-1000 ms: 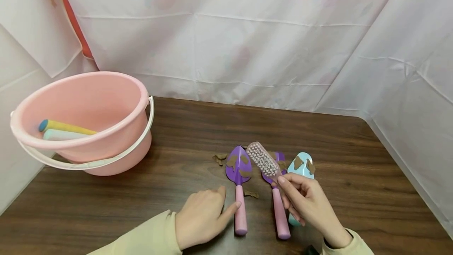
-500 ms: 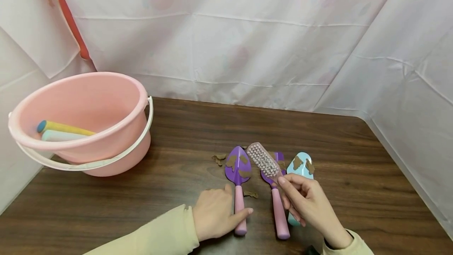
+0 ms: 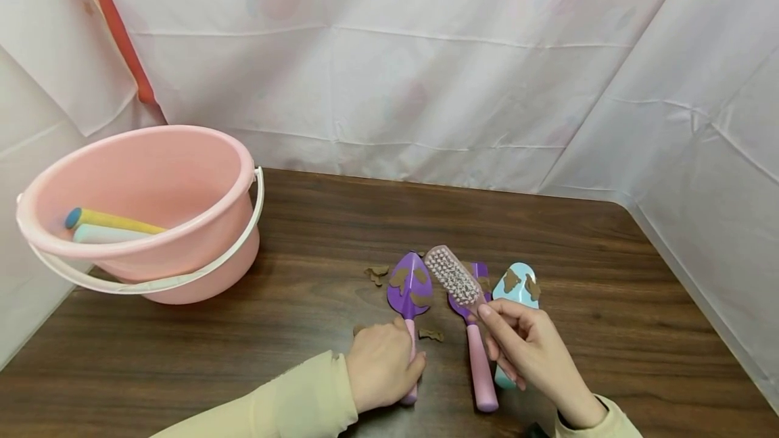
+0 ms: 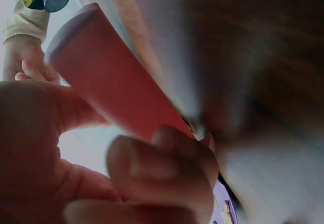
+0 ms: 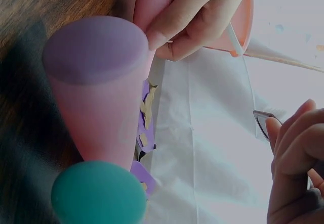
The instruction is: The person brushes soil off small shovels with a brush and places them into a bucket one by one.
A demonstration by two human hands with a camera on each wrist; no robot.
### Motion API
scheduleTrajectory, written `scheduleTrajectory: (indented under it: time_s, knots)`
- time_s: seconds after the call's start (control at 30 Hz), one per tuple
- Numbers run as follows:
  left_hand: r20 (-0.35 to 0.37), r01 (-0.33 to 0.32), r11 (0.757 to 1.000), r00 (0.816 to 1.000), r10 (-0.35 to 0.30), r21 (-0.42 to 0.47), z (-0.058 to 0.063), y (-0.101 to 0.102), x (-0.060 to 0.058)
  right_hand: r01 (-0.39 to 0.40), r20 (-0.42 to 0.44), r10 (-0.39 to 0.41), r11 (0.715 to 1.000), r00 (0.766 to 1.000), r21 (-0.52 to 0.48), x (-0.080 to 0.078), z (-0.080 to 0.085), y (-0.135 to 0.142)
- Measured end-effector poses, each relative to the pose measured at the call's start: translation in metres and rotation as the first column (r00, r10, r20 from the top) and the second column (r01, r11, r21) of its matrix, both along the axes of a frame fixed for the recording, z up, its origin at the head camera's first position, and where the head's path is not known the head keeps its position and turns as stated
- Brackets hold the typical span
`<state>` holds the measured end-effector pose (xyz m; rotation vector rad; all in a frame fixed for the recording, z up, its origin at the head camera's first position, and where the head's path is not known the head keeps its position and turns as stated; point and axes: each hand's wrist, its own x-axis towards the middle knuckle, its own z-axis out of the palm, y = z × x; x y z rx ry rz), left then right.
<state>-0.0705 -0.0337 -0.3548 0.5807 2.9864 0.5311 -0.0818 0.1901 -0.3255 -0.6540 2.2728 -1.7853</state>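
My left hand point(image 3: 383, 365) grips the pink handle of a purple hand trowel point(image 3: 402, 300) lying on the table, its pointed blade spotted with brown flakes. In the left wrist view, fingers curl round that handle point(image 4: 116, 77). My right hand point(image 3: 538, 347) pinches the handle of a pale pink scrubbing brush point(image 3: 453, 277), bristles facing up toward the head camera. Under and beside the brush lies a second purple tool with a pink handle point(image 3: 481, 370), its head partly covered. A light blue trowel point(image 3: 525, 295), also with brown flakes, is half hidden behind the right hand.
A pink bucket point(image 3: 239, 242) with a white handle stands at the left, holding a yellow rod with a blue end point(image 3: 122, 222) and a mint one point(image 3: 103, 234). Brown scraps point(image 3: 431, 334) lie around the trowels. White curtains point(image 3: 426, 86) enclose the table.
My left hand has moved right onto the purple trowel's handle and closed round it; the trowel has barely shifted. The right hand and brush stay in place.
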Motion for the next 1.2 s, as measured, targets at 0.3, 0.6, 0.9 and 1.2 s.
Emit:
scheduleTrajectory:
  time_s: [0.3, 0.6, 0.9, 1.2]
  knots:
    - [0.065, -0.08, 0.997, 0.995, 0.079, 0.012, -0.002, 0.007, 0.003, -0.008, 0.02, 0.008, 1.0, 1.0, -0.007, 0.0, 0.001, 0.0]
    - [0.148, -0.121, 0.992, 0.982, 0.117, 0.022, 0.002, 0.001, 0.004, 0.0, 0.018, 0.0, 1.0, 1.0, 0.003, 0.001, 0.001, 0.0]
    - [0.156, -0.103, 0.984, 0.985, 0.08, 0.145, 0.012, -0.014, 0.008, 0.007, 0.017, -0.007, 1.0, 1.0, 0.002, 0.001, 0.001, 0.0]
    - [0.302, -0.097, 0.9, 0.953, -0.04, 0.425, 0.024, -0.034, 0.013, 0.02, 0.036, -0.02, 1.0, 0.999, -0.004, 0.001, 0.002, -0.003]
